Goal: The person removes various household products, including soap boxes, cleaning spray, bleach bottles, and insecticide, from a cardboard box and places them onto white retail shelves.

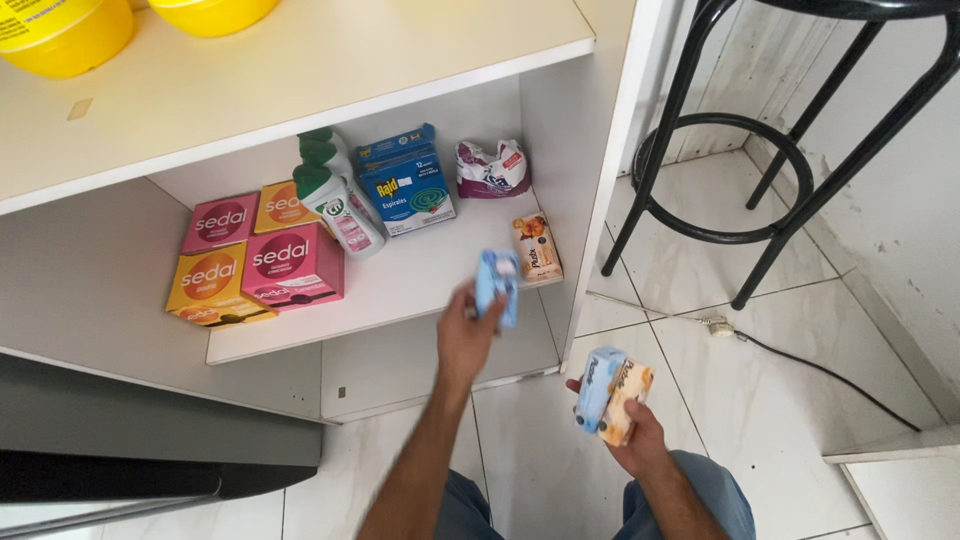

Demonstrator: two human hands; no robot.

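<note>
My left hand (465, 330) is raised toward the lower white shelf (400, 290) and grips a small light-blue box (497, 287) just above the shelf's front edge. A small orange box (537, 250) lies on the shelf right beside it, near the right wall. My right hand (635, 435) stays low over my knee and holds two small boxes together, one light blue (597, 388) and one orange (628, 400).
On the shelf stand pink boxes (292, 265), orange boxes (208, 285), a green-capped spray bottle (335, 195), a blue box (408, 185) and a purple-white bag (490, 168). Yellow tubs (60, 35) sit on the upper shelf. A black stool (780, 150) and a cable (800, 365) are on the tiled floor to the right.
</note>
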